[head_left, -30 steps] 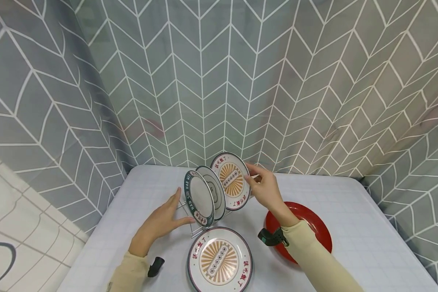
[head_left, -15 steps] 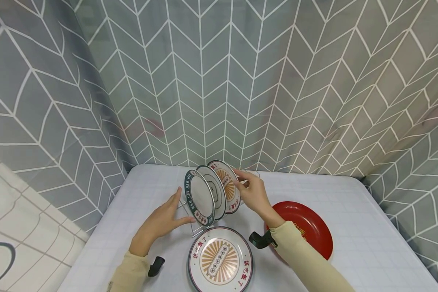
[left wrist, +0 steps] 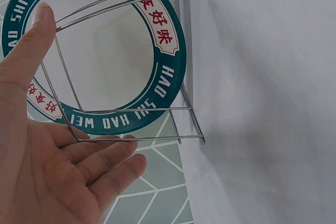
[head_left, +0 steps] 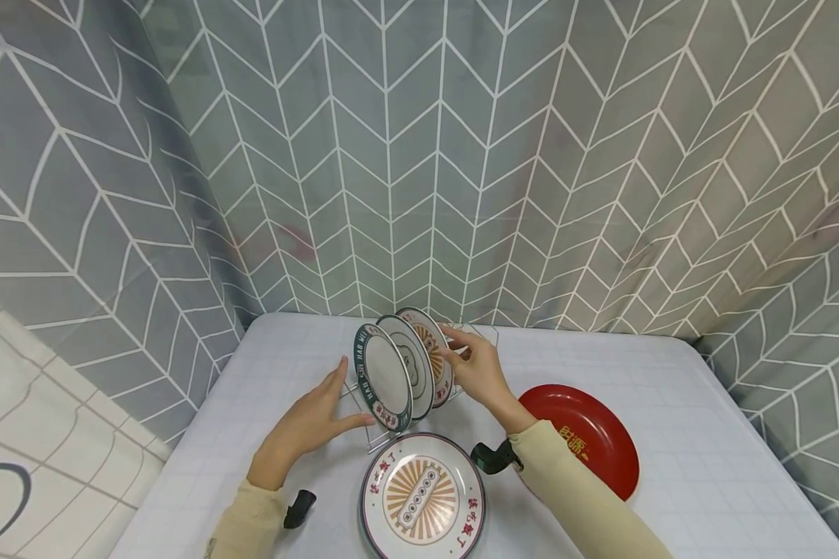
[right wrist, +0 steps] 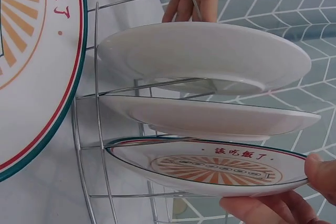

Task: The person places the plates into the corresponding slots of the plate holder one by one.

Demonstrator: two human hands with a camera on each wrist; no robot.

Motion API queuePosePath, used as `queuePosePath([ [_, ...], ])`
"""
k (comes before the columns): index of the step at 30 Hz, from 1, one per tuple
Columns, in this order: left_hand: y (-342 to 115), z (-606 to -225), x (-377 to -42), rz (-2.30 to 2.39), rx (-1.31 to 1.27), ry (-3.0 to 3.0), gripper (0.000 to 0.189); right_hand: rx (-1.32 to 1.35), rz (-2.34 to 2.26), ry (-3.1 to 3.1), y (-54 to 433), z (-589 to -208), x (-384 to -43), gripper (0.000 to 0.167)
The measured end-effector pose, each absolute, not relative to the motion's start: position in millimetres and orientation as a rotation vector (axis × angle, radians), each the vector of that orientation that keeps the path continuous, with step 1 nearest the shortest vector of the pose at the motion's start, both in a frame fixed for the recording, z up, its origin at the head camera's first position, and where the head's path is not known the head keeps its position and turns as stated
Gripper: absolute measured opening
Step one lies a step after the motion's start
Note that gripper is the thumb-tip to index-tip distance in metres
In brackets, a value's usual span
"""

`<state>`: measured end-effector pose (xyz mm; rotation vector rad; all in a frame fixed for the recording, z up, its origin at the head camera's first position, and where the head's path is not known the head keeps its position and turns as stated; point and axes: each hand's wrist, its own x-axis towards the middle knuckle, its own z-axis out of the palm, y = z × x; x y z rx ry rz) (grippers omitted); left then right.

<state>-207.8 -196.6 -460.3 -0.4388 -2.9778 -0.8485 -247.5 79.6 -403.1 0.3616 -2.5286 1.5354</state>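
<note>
A wire plate rack [left wrist: 142, 109] stands on the table with plates upright in it. My left hand [head_left: 306, 423] holds the rack's left end, thumb on one wire and fingers by the other. Closest to it is a green-rimmed plate [head_left: 384, 378]; a middle plate [head_left: 422, 380] stands behind it. My right hand [head_left: 478, 371] pinches the edge of a white plate [right wrist: 226, 169] with an orange sunburst, thumb on its face and fingers behind. That plate sits between the rack's wires, tilted, partly hidden by the middle plate in the head view.
Another sunburst plate [head_left: 422, 497] lies flat in front of the rack. A red plate [head_left: 601, 431] lies at the right, partly under the right forearm. A patterned curtain [head_left: 419, 155] hangs behind the white table [head_left: 692, 435].
My right hand has moved left and slightly down with the sunburst plate, bringing it into the rack beside the middle plate. The left hand has stayed in place.
</note>
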Motion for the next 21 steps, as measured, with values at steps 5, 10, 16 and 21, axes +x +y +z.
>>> queuePosePath([
  [5, -196.4, -459.9, -207.4, -0.845, -0.445, -2.973, 0.116, 0.336, 1.558, -2.542, 79.6, -404.4, -249.1, 0.041],
  [10, -196.3, -462.0, -207.8, -0.861, -0.434, -2.984, 0.117, 0.358, 1.533, -2.553, 80.9, -406.6, -248.2, 0.04],
  [16, -195.1, -463.1, -208.0, -0.869, -0.454, -2.985, 0.117, 0.363, 1.455, -2.54, 91.8, -402.4, -231.1, 0.04],
  [21, -195.7, -462.1, -209.0, -0.847, -0.451, -2.975, 0.117, 0.297, 1.559, -2.576, 103.6, -398.5, -211.8, 0.039],
])
